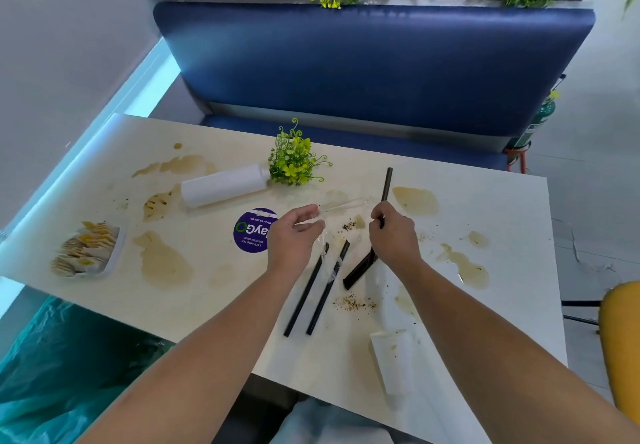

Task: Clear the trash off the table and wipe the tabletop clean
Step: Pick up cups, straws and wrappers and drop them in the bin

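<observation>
On the stained cream table [485, 208], left hand [291, 236] pinching a clear plastic wrapper [343, 205], right hand [393, 236] clenched round black straws [386, 184], two loose straws [306, 289] lying below the hands, purple sticker [251, 230] upside down, seemingly reading "Clean as you go".

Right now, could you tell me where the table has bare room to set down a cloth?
Bare: the table's far right corner past the brown spill, and the near edge between the large left spill and loose straws. Crowded around the left hand and right hand.
</observation>
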A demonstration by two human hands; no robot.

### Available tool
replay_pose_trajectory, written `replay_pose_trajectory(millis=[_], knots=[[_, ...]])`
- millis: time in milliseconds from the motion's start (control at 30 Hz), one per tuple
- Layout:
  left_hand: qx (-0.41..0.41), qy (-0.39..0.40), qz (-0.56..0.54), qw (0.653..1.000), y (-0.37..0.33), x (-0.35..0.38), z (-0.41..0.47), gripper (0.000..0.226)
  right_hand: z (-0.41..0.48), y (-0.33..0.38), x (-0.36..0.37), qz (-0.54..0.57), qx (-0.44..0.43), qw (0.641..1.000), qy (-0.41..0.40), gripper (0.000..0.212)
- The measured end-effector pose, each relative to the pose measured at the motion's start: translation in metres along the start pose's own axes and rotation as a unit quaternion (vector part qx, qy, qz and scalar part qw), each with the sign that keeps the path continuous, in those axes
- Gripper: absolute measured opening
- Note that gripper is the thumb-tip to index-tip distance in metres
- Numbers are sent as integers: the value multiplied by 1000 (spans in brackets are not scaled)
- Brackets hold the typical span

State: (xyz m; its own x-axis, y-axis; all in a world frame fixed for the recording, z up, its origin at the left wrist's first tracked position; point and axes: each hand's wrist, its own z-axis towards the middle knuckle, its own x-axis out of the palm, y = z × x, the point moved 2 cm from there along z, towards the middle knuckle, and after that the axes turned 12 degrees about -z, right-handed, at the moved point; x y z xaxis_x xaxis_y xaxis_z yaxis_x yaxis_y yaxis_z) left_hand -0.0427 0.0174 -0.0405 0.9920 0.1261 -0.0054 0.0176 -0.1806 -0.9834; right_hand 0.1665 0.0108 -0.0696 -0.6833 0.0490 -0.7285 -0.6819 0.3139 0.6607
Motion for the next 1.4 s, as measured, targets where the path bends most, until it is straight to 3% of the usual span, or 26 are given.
replay_pose_trajectory(millis=[400, 900, 1233, 1400], knots=[[17, -78, 0, 997, -2, -95, -24, 26, -41, 81, 50, -5, -119, 991, 57, 12], [5, -201, 8, 979, 8, -288, -45, 29, -95, 219, 185, -63, -218, 958, 176, 13], [-44, -301, -23, 952, 46, -450, -53, 26, -133, 311, 319, -140, -287, 909, 268, 15], [-60, -338, -7, 939, 65, -514, -68, 27, -160, 344, 380, -166, -335, 863, 339, 15]])
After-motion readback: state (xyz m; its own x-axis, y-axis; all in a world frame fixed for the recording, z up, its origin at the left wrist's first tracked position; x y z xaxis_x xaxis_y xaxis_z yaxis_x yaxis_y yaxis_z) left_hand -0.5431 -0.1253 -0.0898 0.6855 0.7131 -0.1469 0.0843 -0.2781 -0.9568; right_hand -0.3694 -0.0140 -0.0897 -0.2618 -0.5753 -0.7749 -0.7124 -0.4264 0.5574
